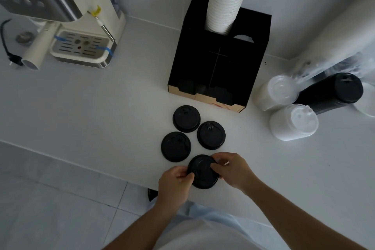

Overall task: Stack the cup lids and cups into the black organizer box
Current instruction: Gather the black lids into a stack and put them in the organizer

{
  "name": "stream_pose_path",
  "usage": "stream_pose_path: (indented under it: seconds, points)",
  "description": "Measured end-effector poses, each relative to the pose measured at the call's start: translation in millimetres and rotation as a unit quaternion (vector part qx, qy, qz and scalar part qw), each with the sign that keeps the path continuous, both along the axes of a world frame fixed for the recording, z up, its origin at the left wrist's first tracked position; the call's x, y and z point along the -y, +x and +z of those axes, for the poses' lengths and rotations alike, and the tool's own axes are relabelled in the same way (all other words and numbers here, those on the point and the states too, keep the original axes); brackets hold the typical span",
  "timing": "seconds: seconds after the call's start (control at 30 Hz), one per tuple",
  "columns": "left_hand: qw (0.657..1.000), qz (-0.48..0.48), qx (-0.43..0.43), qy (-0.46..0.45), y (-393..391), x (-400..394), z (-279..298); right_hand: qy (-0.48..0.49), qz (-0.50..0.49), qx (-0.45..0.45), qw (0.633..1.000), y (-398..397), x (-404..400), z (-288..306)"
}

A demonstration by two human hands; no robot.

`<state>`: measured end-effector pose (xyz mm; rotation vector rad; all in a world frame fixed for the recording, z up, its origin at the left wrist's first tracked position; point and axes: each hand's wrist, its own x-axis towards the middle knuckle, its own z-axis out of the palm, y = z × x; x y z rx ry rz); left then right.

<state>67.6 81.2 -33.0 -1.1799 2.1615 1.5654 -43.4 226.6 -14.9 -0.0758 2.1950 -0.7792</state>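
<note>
Both hands grip one black cup lid [203, 172] near the counter's front edge: my left hand [176, 183] holds its left rim and my right hand [233, 169] its right rim. Three more black lids lie flat just beyond it, at the far left [186, 118], at the right [211, 135] and at the near left [176, 146]. The black organizer box [220, 61] stands at the back of the counter. A tall stack of white cups [227, 0] rises from its rear left hole.
To the right lie two sleeves of white lids [281, 89] [298, 123] and a sleeve of black lids [341, 90], partly in clear plastic wrap. A cream espresso machine [81, 26] occupies the back left. The counter edge [81, 165] drops to a tiled floor at the left.
</note>
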Motion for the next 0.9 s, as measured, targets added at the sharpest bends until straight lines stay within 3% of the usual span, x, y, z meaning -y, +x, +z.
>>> stream_pose_path:
  seconds: [0.23,0.6,0.9]
  points:
    - [1.000,-0.004,-0.004,-0.012,-3,3,-2,0.032,0.036,-0.057,0.997,3,1,-2]
    - [0.999,-0.026,-0.002,-0.025,-5,4,-1,0.062,0.039,-0.046,0.996,4,12,-7]
    - [1.000,0.021,-0.010,0.021,-2,6,5,-0.052,-0.071,0.046,0.995,-2,2,1]
